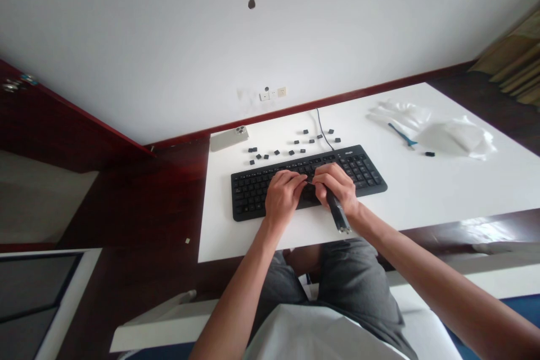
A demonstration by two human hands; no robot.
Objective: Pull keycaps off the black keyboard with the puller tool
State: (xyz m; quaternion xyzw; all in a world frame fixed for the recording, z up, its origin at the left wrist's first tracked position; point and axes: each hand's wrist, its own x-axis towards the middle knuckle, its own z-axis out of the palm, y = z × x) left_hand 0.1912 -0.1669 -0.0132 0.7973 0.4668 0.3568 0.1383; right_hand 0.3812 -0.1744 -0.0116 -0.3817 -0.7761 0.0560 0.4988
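Observation:
On a white table a black keyboard [252, 190] lies with several of its keys hidden under my hands. My right hand [337, 183] is closed round a black-handled tool [338, 215], whose near end shows small metal parts. A thin metallic piece runs from it toward the fingertips of my left hand [283, 194]. The left fingers are pressed together over the middle of the keyboard; what they pinch is too small to make out. Several loose black keycaps [291, 152] are scattered behind the keyboard.
A phone [230, 138] lies at the table's back left corner. To the right are a blue plastic tool [403, 135], one black keycap [430, 153] and crumpled clear plastic bags [464, 138]. The keyboard cable [324, 130] runs off the back edge of the white table [455, 191].

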